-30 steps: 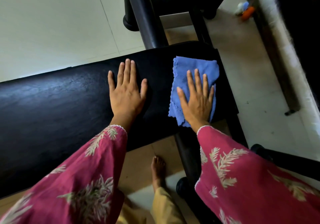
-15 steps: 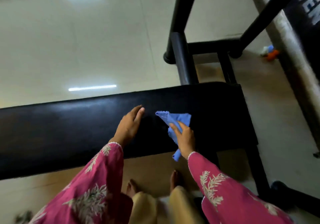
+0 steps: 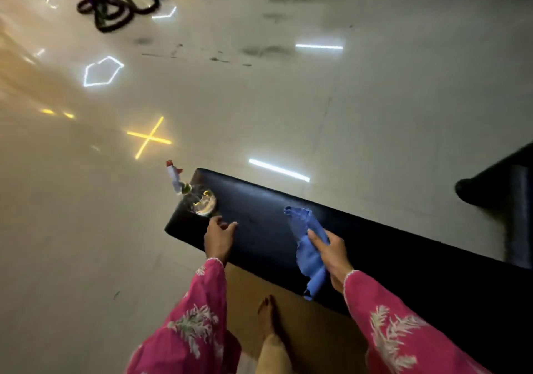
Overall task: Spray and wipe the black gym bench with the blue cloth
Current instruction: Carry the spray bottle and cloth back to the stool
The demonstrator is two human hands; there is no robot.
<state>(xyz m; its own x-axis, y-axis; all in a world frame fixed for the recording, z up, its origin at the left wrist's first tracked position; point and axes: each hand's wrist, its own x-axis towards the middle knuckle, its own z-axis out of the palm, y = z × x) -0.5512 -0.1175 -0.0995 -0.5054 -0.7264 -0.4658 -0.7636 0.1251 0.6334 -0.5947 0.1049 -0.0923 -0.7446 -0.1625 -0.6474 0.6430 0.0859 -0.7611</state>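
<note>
We saw the black gym bench (image 3: 259,200) slanting from the middle of the frame down to the lower right, its padded top dull and dark against a pale, glossy tiled floor (image 3: 375,113). The floor mirrored the ceiling lights: white bars, a white hexagon outline (image 3: 102,70) at upper left and a yellow cross (image 3: 148,137) below it. A coil of black rope (image 3: 121,1) lay at the top left; dark equipment (image 3: 507,189) stood at the right edge.

A clear spray bottle (image 3: 200,200) (white-and-red nozzle) stood on the bench's left end. The left hand (image 3: 219,239) lay just beside it, fingers loosely curled and grasping nothing – whether it touched the bottle we could not tell. The right hand (image 3: 328,251) gripped the blue cloth (image 3: 305,246), bunched over the bench top, its tail hanging past the near edge. A bare foot (image 3: 268,313) stood below.
</note>
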